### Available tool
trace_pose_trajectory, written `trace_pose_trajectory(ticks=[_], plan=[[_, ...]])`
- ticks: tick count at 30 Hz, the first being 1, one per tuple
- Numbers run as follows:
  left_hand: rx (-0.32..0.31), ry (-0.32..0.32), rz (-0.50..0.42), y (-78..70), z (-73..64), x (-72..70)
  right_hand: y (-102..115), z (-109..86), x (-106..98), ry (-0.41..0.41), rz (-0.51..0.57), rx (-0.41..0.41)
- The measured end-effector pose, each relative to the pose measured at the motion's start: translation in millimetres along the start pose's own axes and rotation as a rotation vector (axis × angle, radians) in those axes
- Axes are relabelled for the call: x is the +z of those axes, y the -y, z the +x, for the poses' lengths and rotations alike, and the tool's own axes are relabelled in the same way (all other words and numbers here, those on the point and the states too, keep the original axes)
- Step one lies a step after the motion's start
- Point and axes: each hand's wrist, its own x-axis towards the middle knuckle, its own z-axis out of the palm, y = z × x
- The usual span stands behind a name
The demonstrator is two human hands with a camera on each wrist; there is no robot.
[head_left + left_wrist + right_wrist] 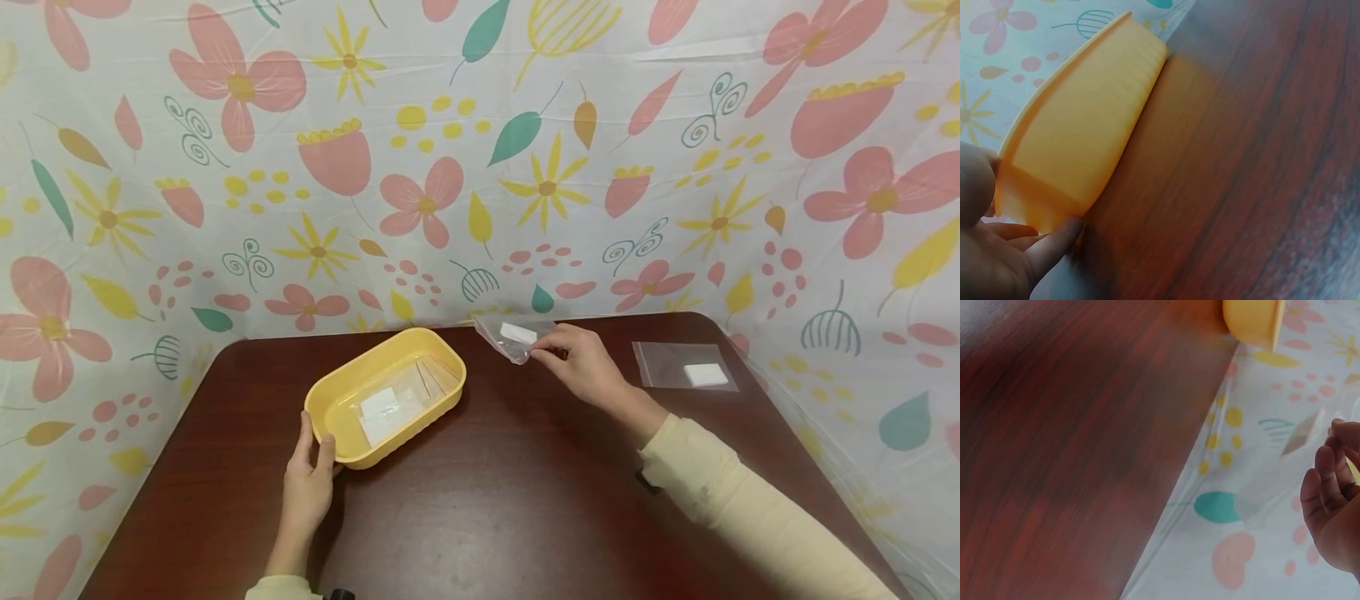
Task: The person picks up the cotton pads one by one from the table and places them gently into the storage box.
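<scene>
A yellow plastic tub [330, 400] stands slanted on the left half of the table, with several clear bags holding white pieces inside it. My left hand [309, 471] grips the tub's near left end, thumb at the rim; the left wrist view shows fingers against its outer wall [1079, 112]. To the right of the tub, my right hand [581, 362] pinches a clear plastic bag [491, 329] by its edge, above the table's far edge. Inside that bag is a small white block [518, 334]. The right wrist view shows this bag [1272, 487] hanging from the fingertips.
Another clear bag [663, 365] with a white block [705, 374] lies flat at the far right of the dark wooden table [480, 517]. A flower-printed white cloth [480, 133] rises behind the table and along both sides.
</scene>
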Motion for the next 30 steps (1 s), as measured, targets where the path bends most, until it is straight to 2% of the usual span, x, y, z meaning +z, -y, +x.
trace_pose_trajectory(ticks=[14,20,30], plan=[[-0.005,0.01,-0.02,1.2,-0.2,0.3,32,17.5,36,0.102,0.02,-0.045],[-0.012,0.017,-0.004,5.5,-0.8,1.0,47,25.7,52,0.129,0.031,-0.104],[-0.007,0.015,-0.012,3.0,0.6,-1.9,71,37.1,78,0.183,0.046,-0.179]])
